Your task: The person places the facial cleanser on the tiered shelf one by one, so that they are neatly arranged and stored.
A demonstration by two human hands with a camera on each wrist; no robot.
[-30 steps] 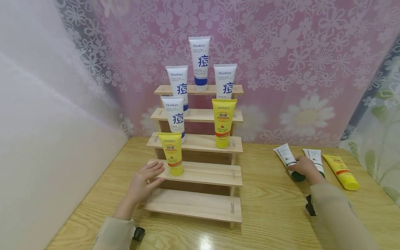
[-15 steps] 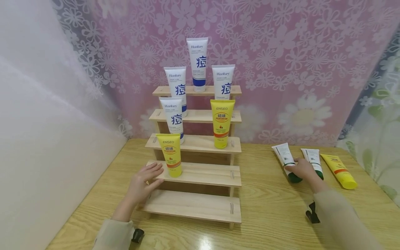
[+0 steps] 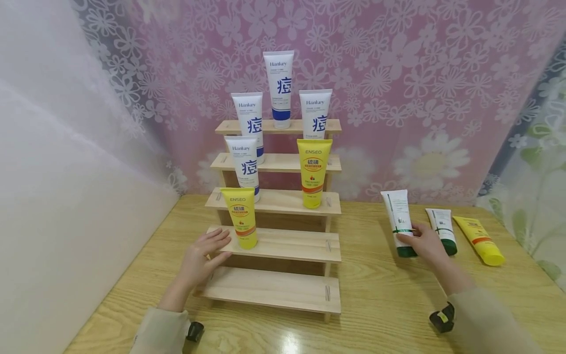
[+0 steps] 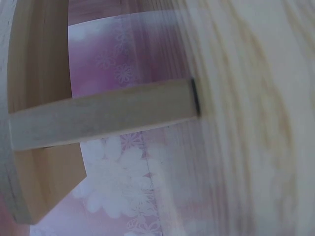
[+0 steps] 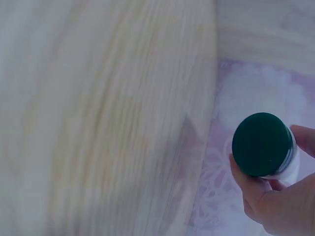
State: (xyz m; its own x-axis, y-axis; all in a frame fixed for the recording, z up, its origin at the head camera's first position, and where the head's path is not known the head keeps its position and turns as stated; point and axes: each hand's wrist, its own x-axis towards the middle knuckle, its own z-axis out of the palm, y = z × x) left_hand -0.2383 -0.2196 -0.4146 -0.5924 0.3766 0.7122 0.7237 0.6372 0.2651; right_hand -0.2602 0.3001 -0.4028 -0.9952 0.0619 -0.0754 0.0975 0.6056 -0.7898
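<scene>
My right hand [image 3: 426,246] grips a white squeeze tube [image 3: 396,211] with a dark green cap, tilted up at the right of the table. Its round green cap [image 5: 262,144] faces the camera in the right wrist view, thumb and fingers around the tube. My left hand [image 3: 205,253] rests, fingers extended, on the left end of the second-lowest tier of a wooden step rack [image 3: 287,244]. Close beside those fingers stands a yellow tube [image 3: 240,216]. The left wrist view shows a wooden rack strut [image 4: 103,113] but no hand.
Another white tube with a green cap [image 3: 441,228] and a yellow tube [image 3: 479,240] lie on the table [image 3: 376,295] at right. Higher on the rack stand several white-and-blue tubes [image 3: 280,88] and a second yellow tube [image 3: 314,172]. A floral curtain [image 3: 376,98] hangs behind.
My right hand has lifted the white green-capped tube from lying on the table and turned it more upright. The left hand stays at the rack.
</scene>
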